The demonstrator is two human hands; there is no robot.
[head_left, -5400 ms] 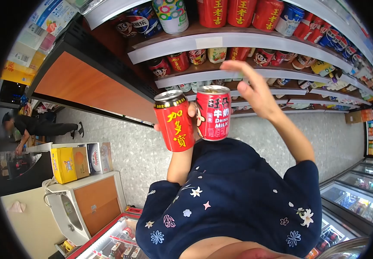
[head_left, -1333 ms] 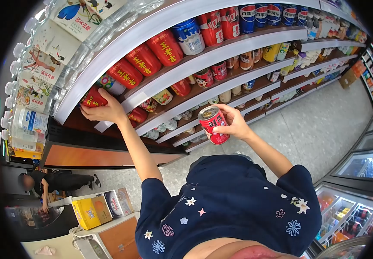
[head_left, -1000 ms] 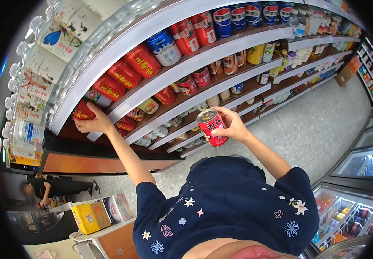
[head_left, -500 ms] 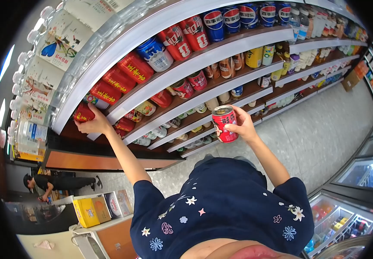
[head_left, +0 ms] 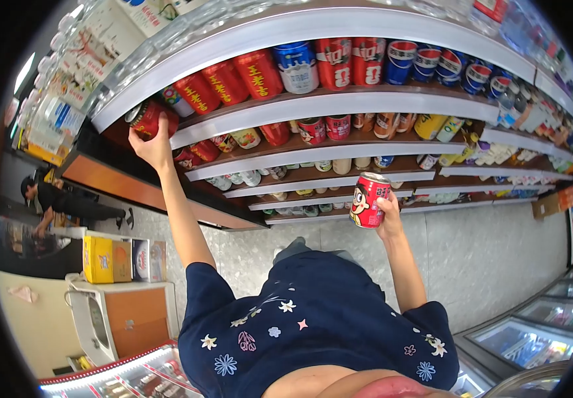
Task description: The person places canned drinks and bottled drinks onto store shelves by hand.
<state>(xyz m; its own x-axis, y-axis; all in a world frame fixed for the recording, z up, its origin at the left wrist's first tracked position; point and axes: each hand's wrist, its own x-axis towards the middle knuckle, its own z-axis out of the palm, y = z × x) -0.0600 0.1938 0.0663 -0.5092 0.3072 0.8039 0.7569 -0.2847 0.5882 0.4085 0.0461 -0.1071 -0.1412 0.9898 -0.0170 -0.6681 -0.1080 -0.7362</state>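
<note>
OK, LH: 1 red can, RH: 1 cartoon can

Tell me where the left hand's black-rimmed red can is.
In the head view's upper left, the black-rimmed red can is in the left hand, at the shelf's left end, beside the can with coloured rings.

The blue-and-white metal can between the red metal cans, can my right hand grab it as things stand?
Probably not: your right hand holds a red metal can with a cartoon face, though nothing covers the front of the blue-and-white metal can.
</note>
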